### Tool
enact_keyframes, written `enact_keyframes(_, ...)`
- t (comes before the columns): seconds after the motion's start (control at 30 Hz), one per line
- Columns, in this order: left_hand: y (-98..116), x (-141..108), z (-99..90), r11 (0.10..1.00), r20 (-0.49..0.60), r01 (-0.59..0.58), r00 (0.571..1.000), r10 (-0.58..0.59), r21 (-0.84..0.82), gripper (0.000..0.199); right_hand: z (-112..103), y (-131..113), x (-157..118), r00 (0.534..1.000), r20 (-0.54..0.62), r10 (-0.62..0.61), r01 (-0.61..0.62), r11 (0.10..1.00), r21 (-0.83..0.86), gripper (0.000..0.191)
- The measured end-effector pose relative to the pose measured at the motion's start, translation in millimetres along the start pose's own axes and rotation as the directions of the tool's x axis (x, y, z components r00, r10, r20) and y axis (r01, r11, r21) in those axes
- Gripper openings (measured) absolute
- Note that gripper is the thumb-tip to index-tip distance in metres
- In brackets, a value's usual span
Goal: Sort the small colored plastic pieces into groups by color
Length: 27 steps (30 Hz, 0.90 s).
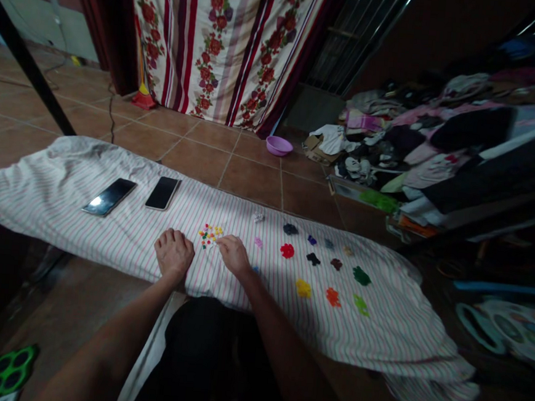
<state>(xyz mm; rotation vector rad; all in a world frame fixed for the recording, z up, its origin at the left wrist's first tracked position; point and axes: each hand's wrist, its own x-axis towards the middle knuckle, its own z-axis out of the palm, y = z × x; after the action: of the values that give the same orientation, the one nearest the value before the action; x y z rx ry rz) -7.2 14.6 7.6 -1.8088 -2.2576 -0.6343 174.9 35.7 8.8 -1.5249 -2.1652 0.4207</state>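
Small mixed-colour pieces (209,235) lie scattered on the striped cloth (242,291). Just left of them my left hand (173,253) rests on the cloth, its fingers curled and pressed together. My right hand (233,253) is at their right edge, thumb and fingers pinched; what is between the fingertips is too small to name. To the right are single-colour piles: red (287,251), black (313,259), yellow (304,288), orange (333,297), light green (360,305), dark green (361,275) and several others. A small pink pile (258,242) sits close to my right hand.
Two phones, one (109,197) at the left and another (163,193) beside it, lie on the cloth. Beyond its far edge, a purple basin (279,146) and a red dustpan (144,97) stand on the tiled floor. Clothes (421,126) are heaped at the right.
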Motion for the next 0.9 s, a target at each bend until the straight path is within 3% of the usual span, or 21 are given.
enact_keyframes(0.53, 0, 1, -2.0, 1.000, 0.021, 0.011, 1.000, -0.010, -0.021, 0.028, 8, -29, 44, 0.991, 0.132, 0.020, -0.001, 0.990, -0.144, 0.024)
enact_keyframes(0.9, 0, 1, 0.0, 0.999, 0.018, 0.013, 1.000, -0.013, -0.029, 0.028, 11, -41, 47, 0.983, 0.095, 0.159, -0.143, 0.977, -0.161, 0.022)
